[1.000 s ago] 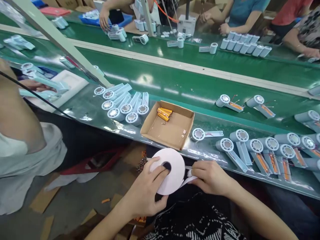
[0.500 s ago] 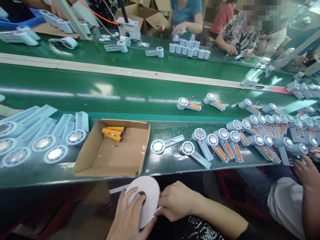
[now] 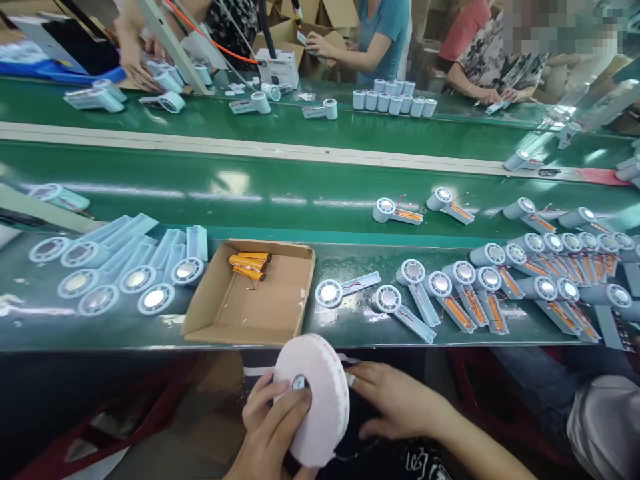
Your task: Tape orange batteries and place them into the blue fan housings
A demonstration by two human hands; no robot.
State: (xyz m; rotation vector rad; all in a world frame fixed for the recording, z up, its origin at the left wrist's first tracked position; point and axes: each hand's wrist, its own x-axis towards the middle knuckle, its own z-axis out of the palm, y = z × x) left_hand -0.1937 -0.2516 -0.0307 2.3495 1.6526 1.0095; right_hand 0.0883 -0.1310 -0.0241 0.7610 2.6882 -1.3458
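My left hand [image 3: 277,423] grips a thick roll of white tape [image 3: 320,413], its fingers over the near face and at the core hole. Red marks run along the roll's rim. To the right of the roll, my right hand [image 3: 387,397] has its fingers stretched out and the thumb apart. A small white bit shows at its fingertips; whether it is tape stuck there I cannot tell. Just beyond the roll, on the bench, stands an open cardboard tray [image 3: 270,317] with several orange-wrapped battery cells [image 3: 250,265] inside.
Pale blue fan-like housings [image 3: 100,300] lie at left. More housings [image 3: 453,313], several with orange cells and wires, spread to the right. A green conveyor belt [image 3: 280,177] runs behind the bench [image 3: 350,337]. Co-workers handle parts across it; another person's leg [image 3: 520,380] is at right.
My right hand has gone from a closed pinch at the roll's edge to stretched fingers. The roll has turned, showing more of its rim. The view has shifted left.
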